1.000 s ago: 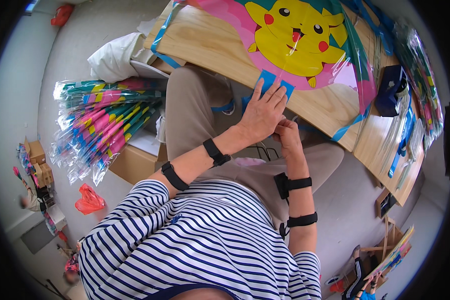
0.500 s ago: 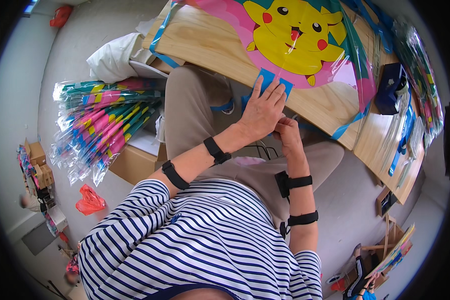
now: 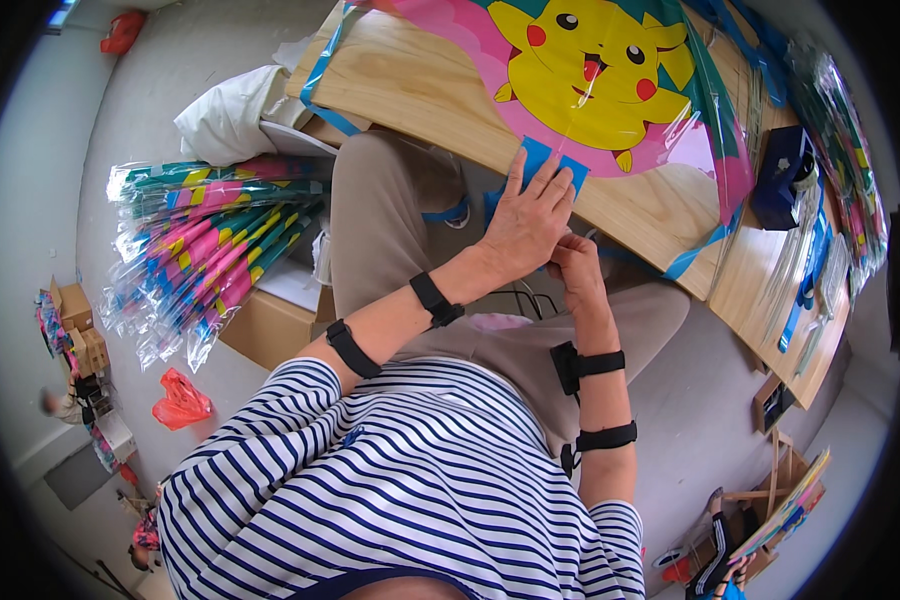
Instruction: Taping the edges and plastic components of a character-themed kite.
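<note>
A printed plastic sheet [image 3: 595, 75], shaped like a kite, lies over the far table edge, with a yellow cartoon figure on pink and green. Its lower tip meets a blue plastic piece [image 3: 538, 155] hanging over the near edge. My left hand [image 3: 526, 222] lies on that blue piece with fingers stretched out and spread. Just right of its wrist side, my right hand [image 3: 578, 268] is pinched closed close against the left hand. What its fingertips hold is hidden.
Folded kites in clear sleeves [image 3: 220, 230] rest on a cardboard box [image 3: 270, 325] at left. Blue tape [image 3: 705, 250] crosses the wooden table [image 3: 630, 215]. A dark blue box [image 3: 782, 180] and thin rods [image 3: 760, 270] lie at right. A red bag [image 3: 181, 400] is on the floor.
</note>
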The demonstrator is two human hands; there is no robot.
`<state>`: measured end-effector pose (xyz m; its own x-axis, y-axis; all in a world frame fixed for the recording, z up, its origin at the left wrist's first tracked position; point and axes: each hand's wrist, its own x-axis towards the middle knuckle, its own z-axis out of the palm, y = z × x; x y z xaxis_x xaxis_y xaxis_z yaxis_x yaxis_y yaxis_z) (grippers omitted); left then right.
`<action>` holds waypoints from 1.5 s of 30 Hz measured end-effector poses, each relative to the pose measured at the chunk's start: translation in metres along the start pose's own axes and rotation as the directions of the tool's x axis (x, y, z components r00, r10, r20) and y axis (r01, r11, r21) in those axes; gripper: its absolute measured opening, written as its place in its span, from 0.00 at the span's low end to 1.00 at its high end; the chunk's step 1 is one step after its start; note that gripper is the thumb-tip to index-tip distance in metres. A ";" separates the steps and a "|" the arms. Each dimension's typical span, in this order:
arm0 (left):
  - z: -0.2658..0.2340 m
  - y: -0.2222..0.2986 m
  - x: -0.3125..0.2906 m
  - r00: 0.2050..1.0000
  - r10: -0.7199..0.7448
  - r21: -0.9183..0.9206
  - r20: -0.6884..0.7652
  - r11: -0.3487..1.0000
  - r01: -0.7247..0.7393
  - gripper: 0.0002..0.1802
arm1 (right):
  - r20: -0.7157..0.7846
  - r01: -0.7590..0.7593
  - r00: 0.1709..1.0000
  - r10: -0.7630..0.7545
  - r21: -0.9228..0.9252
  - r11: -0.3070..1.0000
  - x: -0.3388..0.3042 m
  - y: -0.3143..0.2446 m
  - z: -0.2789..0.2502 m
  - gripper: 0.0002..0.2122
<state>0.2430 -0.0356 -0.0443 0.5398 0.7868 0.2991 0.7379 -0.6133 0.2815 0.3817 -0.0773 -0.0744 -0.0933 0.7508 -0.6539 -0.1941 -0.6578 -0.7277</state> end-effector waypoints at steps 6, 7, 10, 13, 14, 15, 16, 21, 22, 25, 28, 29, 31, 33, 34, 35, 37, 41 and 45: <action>-0.002 0.008 0.006 0.999 -0.003 -0.035 0.037 0.999 0.004 0.28 | -0.126 -0.032 0.990 -0.070 -0.663 0.748 -0.017 -0.010 -0.008 0.12; -0.001 0.005 0.006 0.999 0.011 -0.008 0.049 1.000 -0.011 0.29 | -0.136 0.064 0.936 -0.325 -0.842 0.536 -0.021 0.000 -0.013 0.13; -0.010 -0.005 -0.001 0.999 0.010 -0.018 0.040 1.000 -0.009 0.29 | -0.239 0.143 0.890 -0.388 -0.662 0.736 -0.042 -0.049 -0.034 0.12; -0.013 0.001 0.002 0.998 0.029 -0.039 0.053 0.999 -0.027 0.30 | -0.551 0.367 0.540 -0.636 -0.525 0.768 -0.031 -0.076 -0.150 0.13; -0.011 0.001 0.002 0.997 0.026 -0.051 0.072 0.998 -0.022 0.30 | -0.666 0.353 0.461 -0.586 -0.469 0.810 -0.032 -0.097 -0.181 0.15; -0.012 0.002 0.002 0.996 0.020 -0.059 0.091 0.998 -0.014 0.30 | -0.765 0.349 0.378 -0.522 -0.405 0.845 -0.036 -0.117 -0.205 0.16; -0.013 0.003 0.003 0.994 0.018 -0.051 0.104 0.999 -0.013 0.30 | -0.794 0.459 0.392 -0.465 -0.270 0.847 -0.037 -0.133 -0.225 0.18; -0.015 0.005 0.005 0.994 0.017 -0.048 0.105 0.999 -0.012 0.31 | -0.795 0.590 0.398 -0.457 -0.160 0.792 -0.028 -0.189 -0.270 0.21; -0.016 0.005 0.005 0.994 0.011 -0.050 0.105 0.999 -0.005 0.31 | -0.751 0.502 0.521 -0.406 -0.115 0.857 -0.029 -0.199 -0.273 0.20; -0.015 0.005 0.004 0.995 0.003 -0.047 0.101 0.999 0.002 0.32 | -0.730 0.372 0.610 -0.309 -0.081 0.925 -0.026 -0.214 -0.273 0.20; -0.015 0.005 0.005 0.995 0.010 -0.051 0.099 0.999 -0.005 0.32 | -0.729 0.382 0.618 -0.295 -0.050 0.923 -0.028 -0.218 -0.279 0.18; -0.014 0.005 0.006 0.995 0.013 -0.050 0.100 0.999 -0.008 0.32 | -0.739 0.384 0.615 -0.275 -0.024 0.923 -0.028 -0.218 -0.281 0.18; -0.014 0.004 0.005 0.996 0.017 -0.055 0.089 0.998 -0.012 0.32 | -0.745 0.384 0.617 -0.254 0.003 0.923 -0.028 -0.218 -0.281 0.17; -0.014 0.004 0.005 0.996 0.019 -0.053 0.089 0.998 -0.014 0.32 | -0.721 0.414 0.631 -0.286 0.001 0.910 -0.030 -0.217 -0.282 0.16; -0.014 0.004 0.005 0.996 0.021 -0.053 0.088 0.998 -0.017 0.32 | -0.722 0.414 0.631 -0.285 0.002 0.910 -0.031 -0.215 -0.283 0.16; -0.014 0.004 0.005 0.996 0.022 -0.053 0.089 0.998 -0.017 0.32 | -0.693 0.444 0.648 -0.315 0.007 0.896 -0.033 -0.213 -0.285 0.15; -0.014 0.004 0.004 0.996 0.018 -0.053 0.082 0.999 -0.014 0.32 | -0.663 0.472 0.665 -0.344 0.015 0.882 -0.033 -0.210 -0.287 0.15; -0.013 0.005 0.004 0.997 0.022 -0.034 0.077 0.999 -0.019 0.32 | -0.720 0.579 0.619 -0.314 0.149 0.802 -0.028 -0.197 -0.289 0.14; -0.013 0.005 0.004 0.997 0.030 -0.024 0.074 0.999 -0.028 0.31 | -0.682 0.666 0.614 -0.398 0.178 0.724 -0.025 -0.177 -0.299 0.15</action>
<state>0.2432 -0.0364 -0.0302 0.5900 0.7713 0.2387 0.7126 -0.6364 0.2953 0.7100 0.0031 0.0086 0.6855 0.6825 -0.2535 -0.3766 0.0345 -0.9257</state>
